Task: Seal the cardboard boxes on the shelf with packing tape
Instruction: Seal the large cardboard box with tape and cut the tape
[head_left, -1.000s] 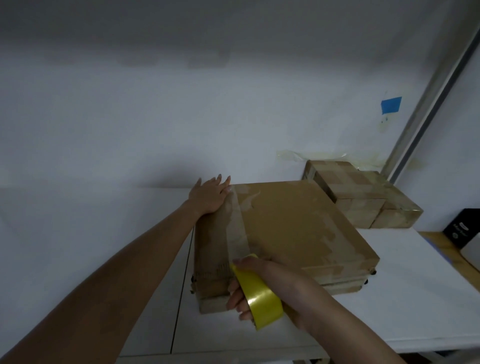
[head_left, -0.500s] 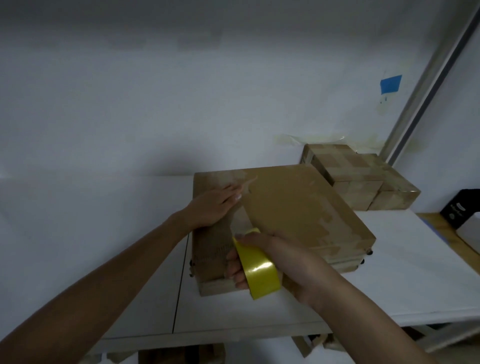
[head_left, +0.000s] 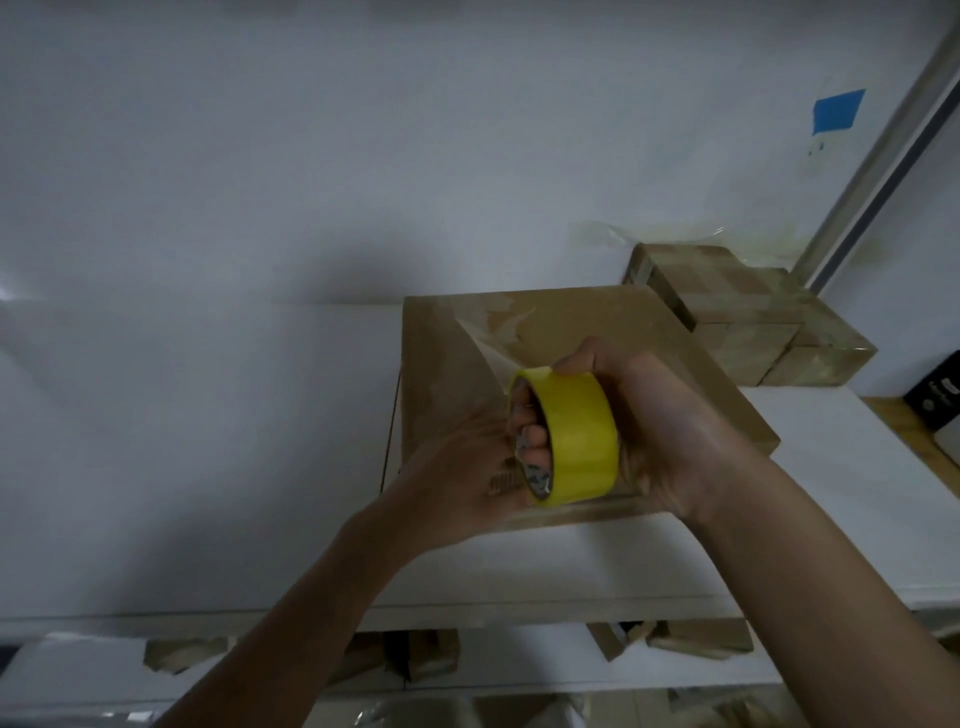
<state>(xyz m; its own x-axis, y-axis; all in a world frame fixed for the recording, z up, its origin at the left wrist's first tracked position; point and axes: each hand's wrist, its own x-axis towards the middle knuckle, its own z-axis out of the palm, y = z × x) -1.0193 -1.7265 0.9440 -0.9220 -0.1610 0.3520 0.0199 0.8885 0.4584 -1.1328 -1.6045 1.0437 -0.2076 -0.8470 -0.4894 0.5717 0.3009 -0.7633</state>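
Cardboard box (head_left: 613, 322) on the shelf (head_left: 208, 441) gets its seam taped. The right hand (head_left: 654, 415) grips a yellow roll of packing tape (head_left: 576, 436), fingers curled through the core, above the box's near edge. The left hand (head_left: 462, 467) lies just beside the roll; its fingertips are hidden, so whether it pinches anything cannot be told. A clear strip (head_left: 483, 358) runs from the roll away to the box's far edge. It is best kept taut and pressed flat before tearing, or it may wrinkle.

I can read no text anywhere; the black box (head_left: 933, 409) at the right edge bears a white mark, too small to read.
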